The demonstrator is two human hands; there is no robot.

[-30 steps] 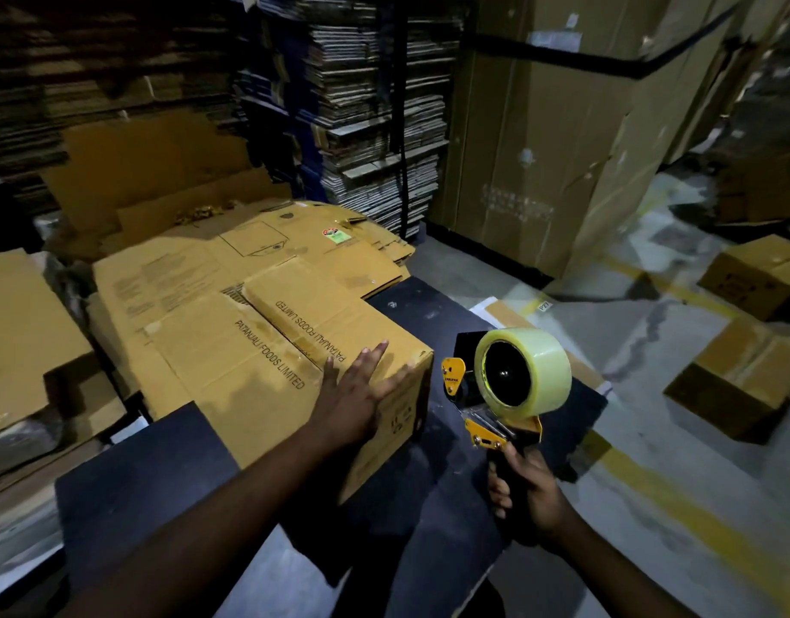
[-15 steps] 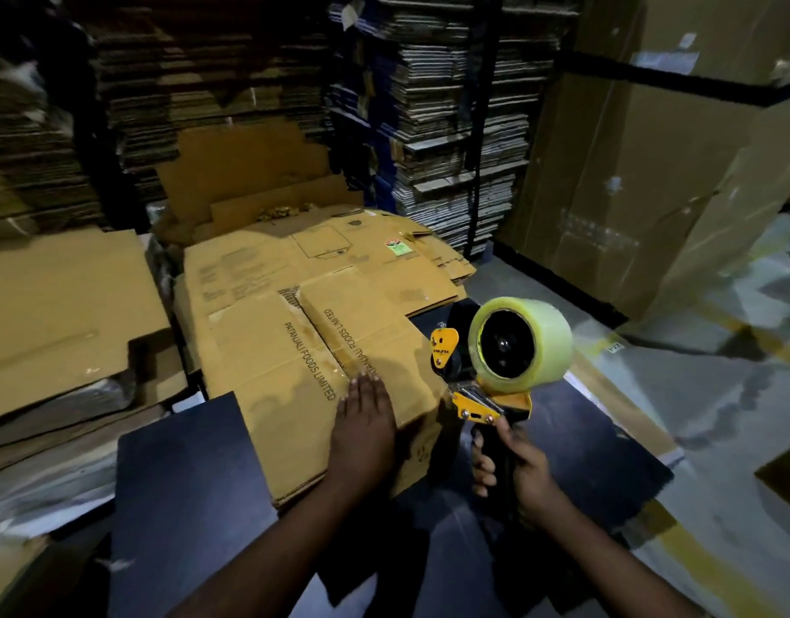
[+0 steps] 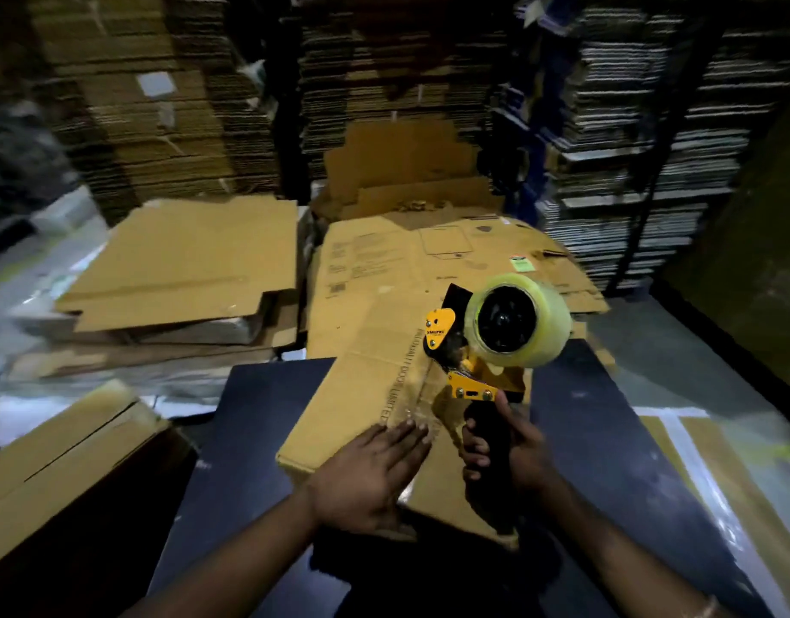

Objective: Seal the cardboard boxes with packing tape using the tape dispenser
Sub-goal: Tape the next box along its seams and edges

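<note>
Cardboard box (image 3: 375, 394), flaps closed, lies on our dark table (image 3: 607, 439), its near end under our left hand (image 3: 366, 475), which rests flat with fingers straight and together beside the centre seam. Our right hand (image 3: 513, 448) has its fingers wrapped round the black handle of the yellow tape dispenser (image 3: 482, 350), whose clear tape roll (image 3: 518, 325) sits above the seam. Flattened cartons (image 3: 183, 260) lie stacked beyond the table.
</note>
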